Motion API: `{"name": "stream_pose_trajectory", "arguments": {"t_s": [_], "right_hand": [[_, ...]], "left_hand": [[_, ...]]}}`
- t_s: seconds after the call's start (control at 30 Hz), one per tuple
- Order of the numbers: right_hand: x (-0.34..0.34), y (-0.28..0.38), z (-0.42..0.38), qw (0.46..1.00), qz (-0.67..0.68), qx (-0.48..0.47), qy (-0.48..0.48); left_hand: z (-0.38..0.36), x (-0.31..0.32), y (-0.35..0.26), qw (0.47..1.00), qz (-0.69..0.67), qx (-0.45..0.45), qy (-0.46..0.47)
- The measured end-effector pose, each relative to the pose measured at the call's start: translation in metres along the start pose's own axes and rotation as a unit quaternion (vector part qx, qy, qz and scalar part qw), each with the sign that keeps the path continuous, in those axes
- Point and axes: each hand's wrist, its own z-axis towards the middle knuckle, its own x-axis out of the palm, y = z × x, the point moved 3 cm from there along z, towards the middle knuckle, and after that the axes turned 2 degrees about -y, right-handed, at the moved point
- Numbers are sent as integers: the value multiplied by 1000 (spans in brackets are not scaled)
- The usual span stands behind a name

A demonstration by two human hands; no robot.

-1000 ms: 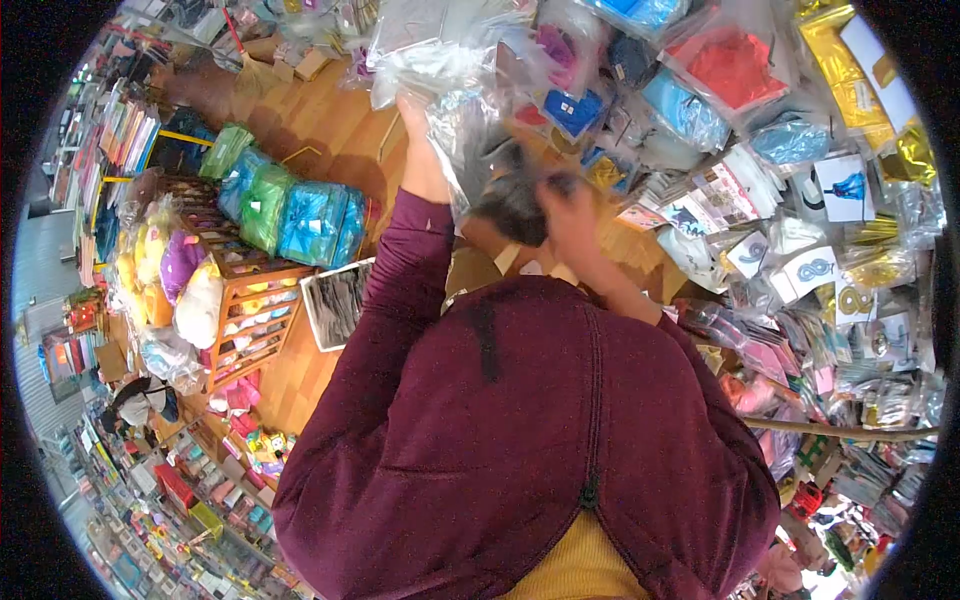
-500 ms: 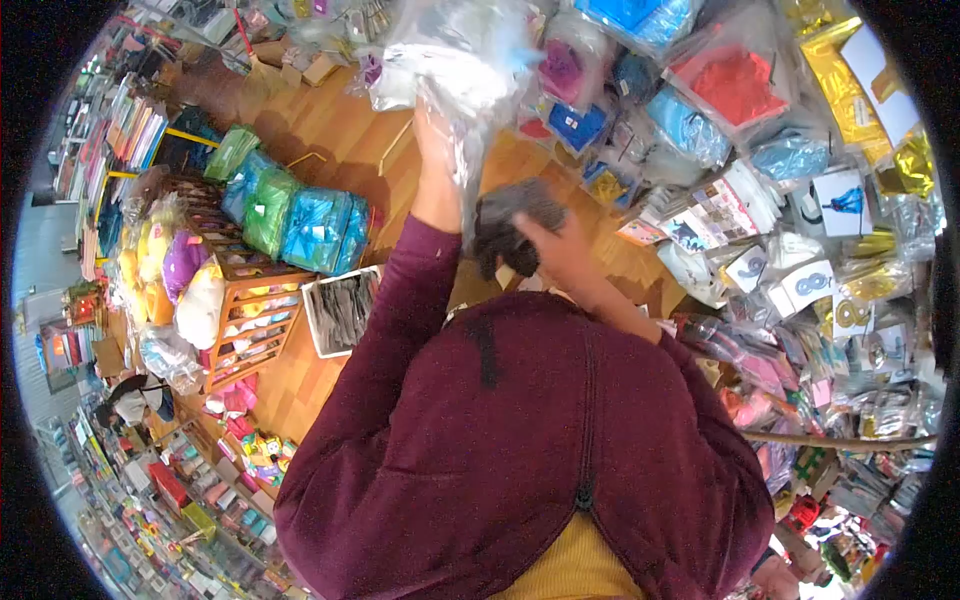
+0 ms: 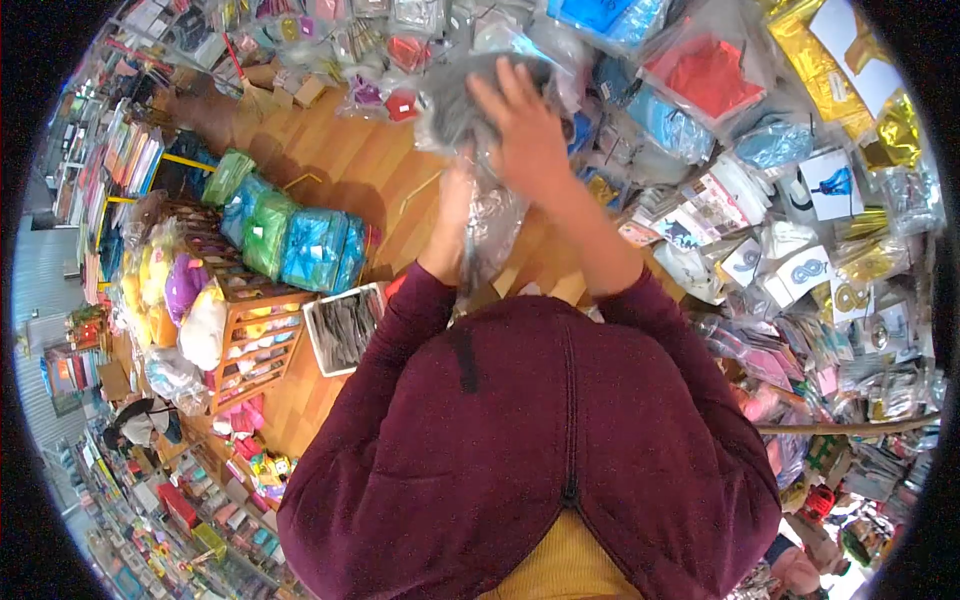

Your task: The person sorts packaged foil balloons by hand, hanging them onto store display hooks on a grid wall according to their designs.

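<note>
A clear plastic bag [image 3: 492, 235] hangs in front of me, gripped by my left hand [image 3: 460, 185], whose fingers are mostly hidden behind it. At the top of the bag sits a dark grey bundle [image 3: 450, 95], soft-looking and blurred; I cannot make out its kind. My right hand [image 3: 528, 140] lies over this bundle with its fingers spread, touching it. Whether the bundle is fully inside the plastic is not clear.
To the left, blue and green wrapped packs [image 3: 320, 250] sit by a wooden crib [image 3: 262, 335] full of bagged goods. A white bin [image 3: 345, 335] with dark flat items stands on the wooden floor. Many packaged goods, including a red packet [image 3: 705, 75], cover the right side.
My right hand has moved up and forward with the dark bundle, from beside my left forearm to the bag. My left hand and the bag have come lower and closer to me.
</note>
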Motion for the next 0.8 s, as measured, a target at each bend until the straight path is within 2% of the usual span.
{"name": "stream_pose_trajectory", "arguments": {"t_s": [0.03,0.07,0.1,0.13,0.2,0.23,0.27,0.3,0.33,0.37,0.4,0.47,0.53,0.57,0.63,0.67,0.73,0.77,0.8], "right_hand": [[6,-12,5,997,51,11,-56],[12,-25,11,997,53,10,-56],[22,-43,14,977,179,105,46],[32,-59,13,923,298,196,146],[46,-84,8,924,287,217,133],[55,-94,1,924,275,237,120],[67,-99,-9,924,275,236,120],[83,-105,-22,898,324,273,118],[97,-110,-34,868,371,309,116],[99,-110,-38,834,417,343,115],[97,-115,-42,834,417,342,116],[93,-124,-60,678,580,426,149],[97,-154,-73,650,592,476,15],[108,-185,-86,585,614,529,31],[43,-165,-76,508,681,520,-89],[28,-164,-72,508,680,522,-86],[2,-167,-67,467,717,481,-193],[-11,-162,-64,467,716,481,-196],[-26,-154,-58,466,740,442,-197]], "left_hand": [[0,-3,7,988,-92,-119,13],[1,-3,12,955,-183,-231,26],[1,-3,2,956,-181,-231,25],[-3,-2,-9,955,-164,-244,37],[-19,3,-32,951,-133,-270,63],[-28,3,-43,974,-129,-176,63],[-28,1,-39,974,-129,-174,63],[-31,0,-28,923,-271,-265,56],[-33,1,-22,844,-405,-348,48],[-32,-2,-25,845,-405,-346,47],[-30,-5,-31,847,-410,-336,47],[-32,-10,-35,848,-409,-333,46],[-23,-13,-36,819,-477,-318,11],[-20,-17,-40,864,-423,-272,11],[-22,-18,-41,862,-427,-272,2],[-23,-18,-42,861,-430,-273,-1],[-23,-17,-43,858,-434,-275,-3],[-22,-15,-44,856,-436,-277,-1],[-21,-12,-44,854,-439,-279,2]]}}
